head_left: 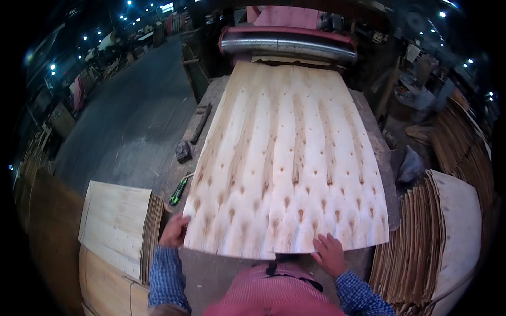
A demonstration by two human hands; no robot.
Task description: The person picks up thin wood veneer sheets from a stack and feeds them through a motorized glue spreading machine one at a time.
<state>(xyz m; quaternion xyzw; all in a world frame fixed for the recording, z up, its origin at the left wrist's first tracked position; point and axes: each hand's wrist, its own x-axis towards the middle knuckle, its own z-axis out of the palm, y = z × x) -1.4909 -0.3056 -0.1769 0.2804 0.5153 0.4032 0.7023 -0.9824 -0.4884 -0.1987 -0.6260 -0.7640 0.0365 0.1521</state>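
A wide, thin veneer sheet [287, 158] lies flat on the desk [211, 266], pale wood streaked with brown grain lines and dotted with small dark knots. Its long axis runs straight away from the person, the far end under the steel roller [289, 46], the near edge at the hands. The left hand [174, 230] grips the near left corner, fingers curled over the edge. The right hand [330, 254] presses on the near edge, fingers spread flat.
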